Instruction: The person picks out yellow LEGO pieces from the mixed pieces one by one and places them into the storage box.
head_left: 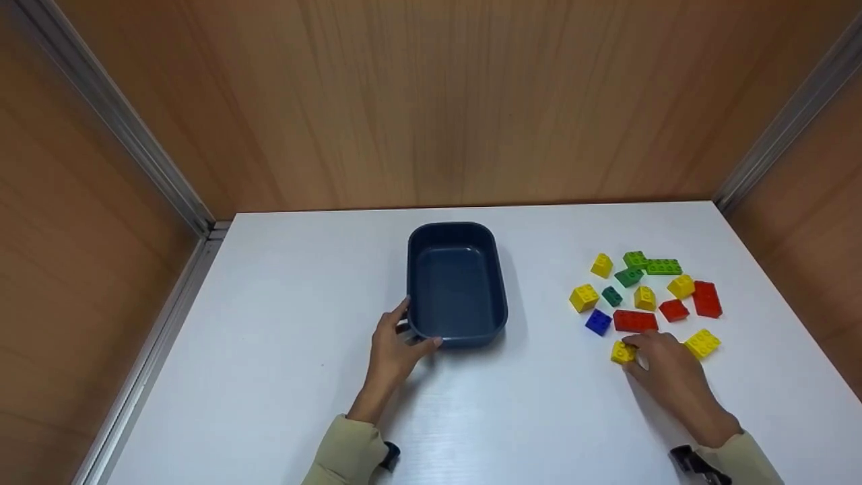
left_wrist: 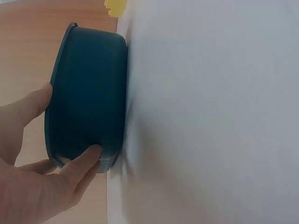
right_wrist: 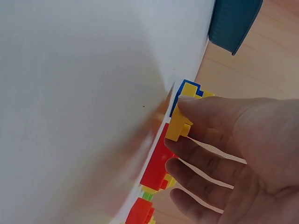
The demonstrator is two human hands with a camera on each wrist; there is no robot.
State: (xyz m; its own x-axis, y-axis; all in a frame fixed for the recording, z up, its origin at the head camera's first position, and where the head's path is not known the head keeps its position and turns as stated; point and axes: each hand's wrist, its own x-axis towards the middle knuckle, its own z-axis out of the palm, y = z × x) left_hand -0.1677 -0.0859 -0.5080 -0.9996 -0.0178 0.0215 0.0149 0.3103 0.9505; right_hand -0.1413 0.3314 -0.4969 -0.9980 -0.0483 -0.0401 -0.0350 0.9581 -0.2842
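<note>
A dark blue rectangular dish (head_left: 452, 286) stands on the white table, with nothing inside it. At its near left corner my left hand (head_left: 394, 349) grips it, thumb on the near rim and fingers along the side; the left wrist view shows the dish's outer wall (left_wrist: 91, 88) between them. My right hand (head_left: 668, 367) pinches a small yellow toy brick (head_left: 621, 353) at the near edge of a scatter of bricks. In the right wrist view the thumb lies over this yellow brick (right_wrist: 176, 125), with a blue brick (right_wrist: 174, 103) just behind.
Around the right hand lie a red brick (head_left: 635, 320), a blue brick (head_left: 598, 322), another yellow brick (head_left: 702, 343), and several more red, yellow and green ones. Wooden panels (head_left: 458, 101) enclose the white table (head_left: 269, 350) at the back and sides.
</note>
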